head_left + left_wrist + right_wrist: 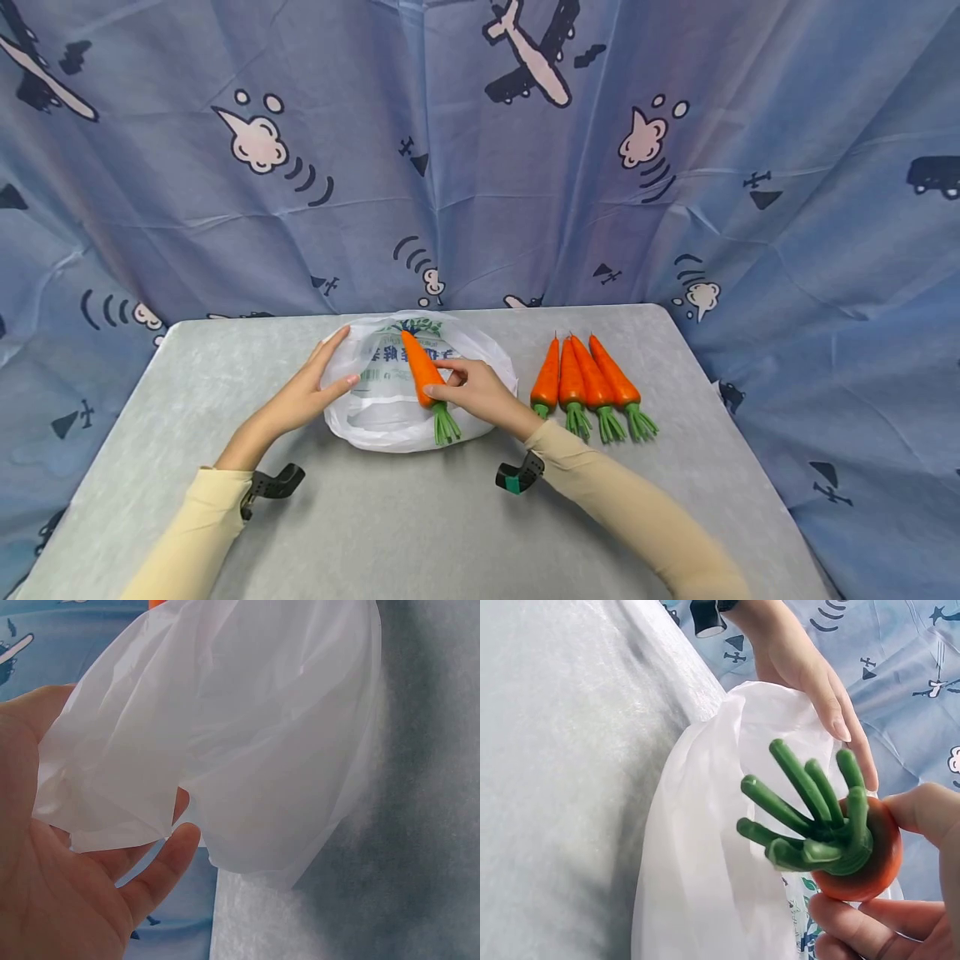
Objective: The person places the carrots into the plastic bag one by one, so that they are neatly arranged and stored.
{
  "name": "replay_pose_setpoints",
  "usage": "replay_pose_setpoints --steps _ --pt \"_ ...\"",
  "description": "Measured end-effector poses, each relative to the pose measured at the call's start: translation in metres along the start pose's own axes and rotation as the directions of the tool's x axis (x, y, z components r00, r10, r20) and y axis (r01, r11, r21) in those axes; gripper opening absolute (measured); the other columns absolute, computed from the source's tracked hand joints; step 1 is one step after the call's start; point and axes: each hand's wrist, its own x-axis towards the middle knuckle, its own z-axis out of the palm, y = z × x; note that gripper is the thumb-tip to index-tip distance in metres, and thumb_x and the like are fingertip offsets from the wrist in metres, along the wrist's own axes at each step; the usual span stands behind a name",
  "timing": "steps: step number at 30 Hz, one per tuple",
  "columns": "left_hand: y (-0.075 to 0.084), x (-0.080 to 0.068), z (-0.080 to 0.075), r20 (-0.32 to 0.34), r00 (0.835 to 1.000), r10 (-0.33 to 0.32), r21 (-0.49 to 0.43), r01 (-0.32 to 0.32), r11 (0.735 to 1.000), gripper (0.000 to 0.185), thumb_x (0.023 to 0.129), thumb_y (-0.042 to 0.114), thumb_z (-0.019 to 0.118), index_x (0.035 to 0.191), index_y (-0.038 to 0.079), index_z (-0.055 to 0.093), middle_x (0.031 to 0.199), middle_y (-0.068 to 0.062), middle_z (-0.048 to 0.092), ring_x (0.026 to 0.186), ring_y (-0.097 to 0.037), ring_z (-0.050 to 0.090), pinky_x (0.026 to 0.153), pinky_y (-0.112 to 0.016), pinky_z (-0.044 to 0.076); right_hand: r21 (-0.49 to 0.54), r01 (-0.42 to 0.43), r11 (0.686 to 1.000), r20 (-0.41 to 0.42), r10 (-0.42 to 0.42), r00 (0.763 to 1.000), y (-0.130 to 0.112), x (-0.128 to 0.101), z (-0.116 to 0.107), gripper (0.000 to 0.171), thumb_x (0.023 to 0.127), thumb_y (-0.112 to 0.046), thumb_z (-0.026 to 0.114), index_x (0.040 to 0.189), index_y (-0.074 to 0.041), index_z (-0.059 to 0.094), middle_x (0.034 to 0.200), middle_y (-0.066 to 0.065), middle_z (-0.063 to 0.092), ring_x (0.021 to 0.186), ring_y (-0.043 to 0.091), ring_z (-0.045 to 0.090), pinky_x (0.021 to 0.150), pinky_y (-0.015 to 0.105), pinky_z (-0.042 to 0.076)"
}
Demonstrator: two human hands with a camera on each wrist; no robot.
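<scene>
1. Grey table, blue printed cloth hung behind it. A person in cream sleeves works at the far middle of the top.
2. White plastic bag lies flat near the table's centre, toward 12 o'clock from the person; green print shows on its upper face.
3. Left hand sits at the bag's 9 o'clock edge, fingers straight and loosely spread, palm against the plastic. The left wrist view shows the film draped over the thumb and palm. Nothing gripped.
4. Right hand pinches one carrot near its thick end, thumb and fingers curled round it. The right wrist view confirms fingers round the orange body just under the green stalks.
5. That carrot lies on top of the bag, tip pointing to 11 o'clock, green top toward 5 o'clock.
6. Four more carrots lie side by side on the table at 3 o'clock of the bag, apart from it, tips away from the person.
</scene>
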Motion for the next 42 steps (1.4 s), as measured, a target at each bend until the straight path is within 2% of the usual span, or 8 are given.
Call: replay_pose_setpoints --steps 9,16,21,25,28,33,38,42 --pt "0.001 -0.001 0.0 0.007 1.0 -0.006 -0.003 0.006 1.0 0.081 0.098 0.029 0.061 0.161 0.022 0.009 0.167 -0.015 0.01 0.152 -0.048 0.004 0.116 -0.073 0.013 0.043 -0.023 0.999 0.001 0.023 1.0 0.001 0.014 0.012 0.056 0.088 -0.036 0.072 0.136 -0.01 0.06 0.069 -0.001 0.056 0.061 0.011 0.044 0.054 0.022 0.03" --pt "0.002 0.0 0.001 0.016 1.0 -0.024 -0.01 0.024 1.0 0.081 0.098 0.03 0.061 0.161 0.024 0.01 0.168 -0.014 0.008 0.152 -0.049 -0.003 0.115 -0.075 0.009 0.056 -0.036 0.998 -0.003 0.036 0.999 0.001 0.021 0.022 0.058 0.088 -0.036 0.072 0.139 -0.012 0.058 0.079 0.017 0.066 0.058 0.01 0.043 0.051 0.022 0.029" --pt "0.002 0.0 0.002 0.012 1.0 -0.019 -0.008 0.019 1.0 0.081 0.098 0.03 0.061 0.161 0.024 0.01 0.168 -0.014 0.009 0.152 -0.048 -0.002 0.115 -0.075 0.009 0.051 -0.059 0.997 -0.009 0.06 0.998 0.003 0.027 0.027 0.059 0.088 -0.037 0.071 0.14 -0.013 0.057 0.072 0.007 0.061 0.059 0.009 0.042 0.051 0.022 0.03" --pt "0.002 0.0 0.003 0.017 1.0 -0.015 -0.008 0.015 1.0 0.081 0.099 0.03 0.061 0.161 0.024 0.01 0.168 -0.014 0.009 0.153 -0.047 0.002 0.116 -0.073 0.013 0.058 -0.089 0.994 -0.018 0.09 0.996 0.003 0.03 0.03 0.06 0.087 -0.04 0.071 0.139 -0.014 0.058 0.074 0.007 0.062 0.061 0.011 0.045 0.053 0.022 0.032" --pt "0.002 0.001 0.003 0.021 1.0 -0.015 -0.006 0.015 1.0 0.081 0.099 0.03 0.06 0.161 0.024 0.009 0.168 -0.014 0.009 0.153 -0.046 0.002 0.115 -0.073 0.014 0.081 -0.107 0.991 -0.017 0.109 0.994 0.002 0.032 0.031 0.06 0.087 -0.042 0.071 0.139 -0.015 0.059 0.081 0.009 0.068 0.069 0.014 0.055 0.06 0.023 0.038" --pt "0.001 0.002 0.004 0.024 1.0 -0.015 -0.007 0.015 1.0 0.08 0.099 0.031 0.06 0.161 0.024 0.009 0.168 -0.014 0.009 0.153 -0.046 0.005 0.115 -0.073 0.016 0.166 -0.133 0.977 0.004 0.135 0.991 -0.003 0.034 0.031 0.059 0.088 -0.039 0.071 0.139 -0.013 0.058 0.084 0.003 0.071 0.092 0.03 0.067 0.073 0.026 0.046" --pt "0.001 0.002 0.005 0.026 1.0 -0.012 -0.014 0.012 1.0 0.08 0.099 0.031 0.059 0.161 0.022 0.009 0.166 -0.017 0.011 0.15 -0.045 0.018 0.114 -0.071 0.022 0.184 -0.127 0.975 -0.01 0.132 0.991 -0.006 0.039 0.036 0.057 0.088 -0.038 0.072 0.137 -0.011 0.06 0.075 0.0 0.063 0.094 0.041 0.064 0.063 0.022 0.04" --pt "0.002 0.002 0.006 0.029 1.0 -0.011 -0.014 0.011 1.0 0.08 0.099 0.031 0.059 0.161 0.021 0.009 0.166 -0.017 0.011 0.15 -0.045 0.019 0.114 -0.07 0.023 0.172 -0.121 0.978 -0.016 0.125 0.992 -0.008 0.043 0.042 0.056 0.088 -0.038 0.072 0.136 -0.01 0.061 0.077 0.002 0.066 0.094 0.041 0.065 0.062 0.021 0.04"
